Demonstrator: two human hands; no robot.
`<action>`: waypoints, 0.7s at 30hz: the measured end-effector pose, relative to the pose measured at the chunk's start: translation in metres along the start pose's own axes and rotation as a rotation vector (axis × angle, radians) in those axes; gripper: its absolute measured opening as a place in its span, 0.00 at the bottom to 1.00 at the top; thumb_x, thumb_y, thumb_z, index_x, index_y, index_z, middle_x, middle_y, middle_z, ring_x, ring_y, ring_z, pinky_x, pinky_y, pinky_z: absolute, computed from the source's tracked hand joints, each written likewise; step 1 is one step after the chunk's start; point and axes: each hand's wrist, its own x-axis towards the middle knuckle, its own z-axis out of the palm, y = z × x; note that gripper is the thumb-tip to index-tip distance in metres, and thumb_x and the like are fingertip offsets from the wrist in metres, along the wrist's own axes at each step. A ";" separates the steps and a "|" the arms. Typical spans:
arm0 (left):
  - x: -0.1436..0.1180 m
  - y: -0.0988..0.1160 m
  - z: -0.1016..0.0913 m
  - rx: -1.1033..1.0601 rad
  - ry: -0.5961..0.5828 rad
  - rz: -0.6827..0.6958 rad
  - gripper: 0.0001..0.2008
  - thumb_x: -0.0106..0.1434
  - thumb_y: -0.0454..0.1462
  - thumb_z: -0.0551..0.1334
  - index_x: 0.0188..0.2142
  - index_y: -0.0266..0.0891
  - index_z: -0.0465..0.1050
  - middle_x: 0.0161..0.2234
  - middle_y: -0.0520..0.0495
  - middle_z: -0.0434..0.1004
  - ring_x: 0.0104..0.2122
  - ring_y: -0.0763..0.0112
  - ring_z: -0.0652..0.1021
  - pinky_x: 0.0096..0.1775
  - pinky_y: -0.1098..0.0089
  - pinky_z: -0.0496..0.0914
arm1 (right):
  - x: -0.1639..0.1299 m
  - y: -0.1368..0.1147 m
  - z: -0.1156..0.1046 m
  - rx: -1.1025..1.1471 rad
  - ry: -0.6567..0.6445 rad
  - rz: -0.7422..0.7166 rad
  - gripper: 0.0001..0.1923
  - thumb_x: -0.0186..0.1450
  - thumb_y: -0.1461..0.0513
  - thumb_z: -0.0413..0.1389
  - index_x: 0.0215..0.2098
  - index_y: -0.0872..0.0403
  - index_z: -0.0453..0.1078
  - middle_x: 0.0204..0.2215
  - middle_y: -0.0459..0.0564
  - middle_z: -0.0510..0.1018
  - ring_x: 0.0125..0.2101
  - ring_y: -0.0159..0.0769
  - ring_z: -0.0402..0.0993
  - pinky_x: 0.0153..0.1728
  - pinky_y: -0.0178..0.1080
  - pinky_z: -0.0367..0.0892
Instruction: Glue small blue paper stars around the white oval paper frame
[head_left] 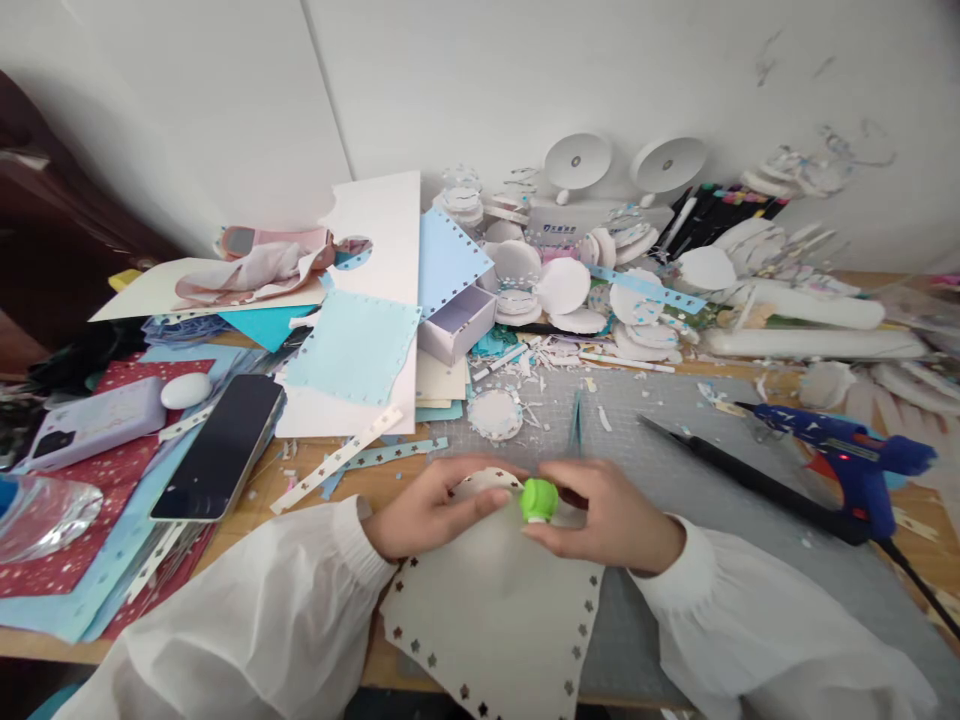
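Note:
A cream sheet of paper (487, 610) with small flower-shaped holes along its edges lies in front of me, its far edge raised and bent. My left hand (442, 505) grips that far edge, thumb on top and fingers beneath. In my right hand (607, 510) is a bright green craft punch (538, 498), held between thumb and fingers at the sheet's far edge. The punch's slot is hidden, so how far the paper reaches into it I cannot tell. Just beyond the right hand, tweezers (575, 422) rest on the grey cutting mat (622, 400).
On the right lie a blue glue gun (847, 440) and a black pointed tool (720, 470). White paper discs (562, 285) and scraps crowd the back. To the left are a phone (221, 445), punched paper strips (337, 462), light-blue paper (356, 345) and a white board (382, 220).

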 end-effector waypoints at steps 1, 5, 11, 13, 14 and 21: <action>0.000 -0.001 0.000 -0.004 0.018 -0.017 0.13 0.64 0.35 0.58 0.46 0.33 0.73 0.45 0.41 0.77 0.45 0.65 0.76 0.48 0.70 0.68 | 0.000 0.000 -0.003 0.008 0.009 0.018 0.17 0.54 0.54 0.59 0.23 0.53 0.56 0.18 0.39 0.58 0.19 0.26 0.54 0.22 0.31 0.50; 0.000 -0.004 0.000 -0.015 0.010 -0.028 0.12 0.63 0.34 0.59 0.45 0.34 0.73 0.44 0.42 0.77 0.45 0.66 0.75 0.48 0.70 0.68 | 0.002 0.002 -0.007 0.074 0.063 0.006 0.17 0.52 0.58 0.62 0.32 0.52 0.58 0.26 0.42 0.64 0.25 0.29 0.60 0.26 0.32 0.56; 0.001 -0.001 0.001 -0.081 -0.006 -0.033 0.13 0.60 0.35 0.62 0.45 0.33 0.71 0.44 0.40 0.76 0.44 0.64 0.75 0.49 0.66 0.68 | 0.002 0.004 0.006 0.056 0.222 -0.293 0.15 0.55 0.65 0.60 0.36 0.52 0.59 0.35 0.48 0.67 0.37 0.35 0.64 0.37 0.37 0.62; 0.000 0.000 0.004 -0.067 0.007 -0.010 0.17 0.55 0.36 0.67 0.44 0.33 0.70 0.41 0.41 0.76 0.41 0.64 0.76 0.45 0.67 0.70 | 0.003 0.003 0.011 -0.027 0.255 -0.392 0.12 0.58 0.64 0.59 0.35 0.52 0.59 0.33 0.48 0.68 0.35 0.35 0.64 0.35 0.37 0.62; -0.001 0.000 0.006 -0.031 0.017 0.015 0.19 0.52 0.37 0.69 0.43 0.33 0.70 0.40 0.42 0.76 0.40 0.65 0.76 0.43 0.68 0.71 | 0.003 0.003 0.013 -0.075 0.261 -0.437 0.11 0.59 0.63 0.59 0.35 0.52 0.59 0.32 0.48 0.68 0.33 0.35 0.64 0.34 0.37 0.61; -0.005 -0.001 0.011 0.244 0.184 0.200 0.15 0.54 0.37 0.68 0.40 0.35 0.71 0.35 0.44 0.77 0.35 0.67 0.76 0.39 0.70 0.70 | 0.004 -0.001 0.015 -0.228 0.373 -0.459 0.10 0.62 0.58 0.57 0.32 0.53 0.58 0.31 0.49 0.69 0.31 0.35 0.64 0.32 0.38 0.61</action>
